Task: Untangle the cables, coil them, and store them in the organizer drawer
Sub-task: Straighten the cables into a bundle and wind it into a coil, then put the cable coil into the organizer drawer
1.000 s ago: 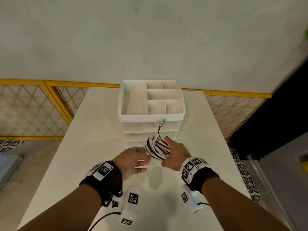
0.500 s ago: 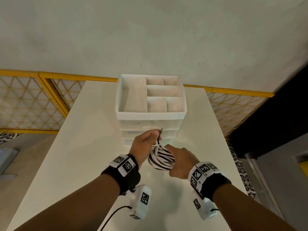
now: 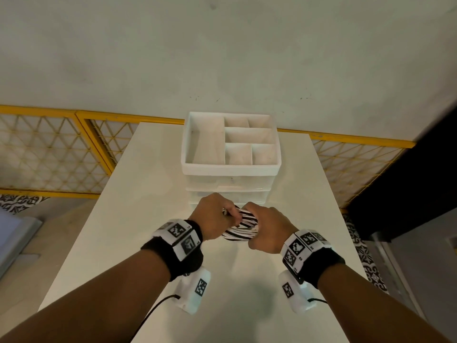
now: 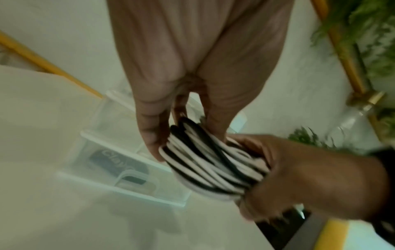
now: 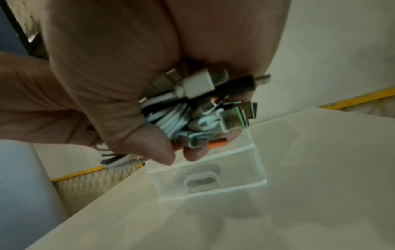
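A coil of black and white cables (image 3: 241,227) hangs above the white table, just in front of the organizer (image 3: 231,167). My left hand (image 3: 217,215) grips the coil's left side, fingers curled over the strands (image 4: 210,165), with a plug end pinched against it. My right hand (image 3: 265,225) grips the right side, where its fingers hold a bunch of USB plugs (image 5: 205,103) against the coil. The organizer has an open divided top tray and clear drawers (image 4: 128,170) below it; a handle (image 5: 200,181) shows on one drawer front.
The white table (image 3: 153,194) is narrow, with edges close on both sides. A yellow mesh fence (image 3: 49,149) runs behind it along a pale wall. A dark panel (image 3: 420,189) stands at the right. Patterned floor shows beside the table.
My left hand went from beside the coil up to the cable end that stuck up, then carried that end down onto the coil. The right hand kept its grip.
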Motion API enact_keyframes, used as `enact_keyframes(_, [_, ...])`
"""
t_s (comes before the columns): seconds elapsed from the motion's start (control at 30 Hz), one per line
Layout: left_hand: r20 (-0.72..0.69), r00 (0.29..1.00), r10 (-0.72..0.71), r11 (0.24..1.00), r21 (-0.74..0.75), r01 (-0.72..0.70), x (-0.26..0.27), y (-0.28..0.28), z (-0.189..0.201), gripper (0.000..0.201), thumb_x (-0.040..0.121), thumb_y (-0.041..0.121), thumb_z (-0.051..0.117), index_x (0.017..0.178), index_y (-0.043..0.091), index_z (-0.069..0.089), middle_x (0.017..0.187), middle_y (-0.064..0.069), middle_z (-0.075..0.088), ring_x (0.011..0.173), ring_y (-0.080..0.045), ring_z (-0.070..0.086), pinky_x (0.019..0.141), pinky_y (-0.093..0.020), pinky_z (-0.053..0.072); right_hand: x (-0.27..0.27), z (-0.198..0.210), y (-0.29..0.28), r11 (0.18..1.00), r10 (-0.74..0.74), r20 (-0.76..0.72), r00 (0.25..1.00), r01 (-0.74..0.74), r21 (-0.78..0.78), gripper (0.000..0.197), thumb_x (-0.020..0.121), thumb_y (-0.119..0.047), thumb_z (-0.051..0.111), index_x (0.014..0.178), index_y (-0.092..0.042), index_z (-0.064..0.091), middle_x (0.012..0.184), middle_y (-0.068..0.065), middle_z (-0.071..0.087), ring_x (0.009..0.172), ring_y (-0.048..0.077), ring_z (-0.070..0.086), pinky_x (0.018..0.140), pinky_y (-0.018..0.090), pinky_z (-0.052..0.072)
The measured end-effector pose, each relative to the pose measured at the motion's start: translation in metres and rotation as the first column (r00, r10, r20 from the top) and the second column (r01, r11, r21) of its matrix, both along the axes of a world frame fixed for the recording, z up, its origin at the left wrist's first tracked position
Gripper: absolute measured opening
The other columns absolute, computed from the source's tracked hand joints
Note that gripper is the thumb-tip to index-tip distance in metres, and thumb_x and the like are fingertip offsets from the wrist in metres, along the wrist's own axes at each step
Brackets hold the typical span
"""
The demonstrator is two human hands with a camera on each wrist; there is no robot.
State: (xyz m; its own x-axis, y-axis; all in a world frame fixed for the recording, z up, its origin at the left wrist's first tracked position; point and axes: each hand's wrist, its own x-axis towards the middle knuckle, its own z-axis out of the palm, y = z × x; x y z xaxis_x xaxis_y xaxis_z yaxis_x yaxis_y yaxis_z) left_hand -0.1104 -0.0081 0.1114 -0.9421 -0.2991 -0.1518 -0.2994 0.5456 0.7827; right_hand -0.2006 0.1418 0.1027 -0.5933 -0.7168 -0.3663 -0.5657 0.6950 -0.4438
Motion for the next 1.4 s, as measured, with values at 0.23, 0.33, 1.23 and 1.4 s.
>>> enact_keyframes(0.23, [-0.019,0.990,-0.142,0.943,-0.307,0.129,0.015,0.014,-0.012,0.029,0.093,0.006,0.049,0.100,0.011,0.077,0.115,-0.006,0.065,0.102,-0.028,0.061,0.091,-0.039,0.050,0.007,0.004,0.002,1.000,0.000,-0.013,1.000,0.000,-0.031,0.051,0.062,-0.024,0.071,0.105,-0.036,0.047,0.091,-0.008,0.069,0.083,0.023,0.067,0.076,0.040,0.059])
enact_keyframes(0.33, [-0.123,0.991,-0.042,0.991,-0.134,0.025,0.019,0.012,-0.005,0.036,0.086,-0.007,0.048,0.094,0.015,0.075,0.106,-0.002,0.068,0.095,-0.022,0.063,0.080,-0.014,0.048,0.011,0.004,0.002,0.997,-0.017,0.017,1.000,0.019,-0.071,0.050,0.058,-0.025,0.070,0.100,-0.038,0.046,0.089,-0.007,0.069,0.082,0.023,0.067,0.075,0.042,0.059])
enact_keyframes(1.23, [0.349,0.855,0.383,0.481,0.716,-0.507,-0.008,-0.019,-0.017,0.049,0.089,0.049,0.066,0.115,0.008,0.062,0.108,-0.007,0.065,0.105,-0.023,0.060,0.093,-0.042,0.048,-0.009,-0.007,-0.004,0.980,-0.195,-0.031,0.980,0.196,0.025,0.074,0.051,-0.048,0.074,0.118,-0.042,0.042,0.107,-0.003,0.068,0.097,0.026,0.066,0.086,0.041,0.058])
enact_keyframes(1.4, [0.494,0.762,0.418,0.200,0.768,-0.608,-0.030,-0.008,-0.038,0.008,0.093,0.014,0.063,0.087,0.011,0.064,0.087,-0.008,0.061,0.075,-0.019,0.057,0.070,-0.034,0.047,-0.023,-0.016,0.002,0.973,-0.227,-0.005,0.974,0.228,0.025,0.081,0.045,-0.051,0.073,0.120,-0.044,0.041,0.110,-0.003,0.067,0.101,0.024,0.065,0.088,0.042,0.058])
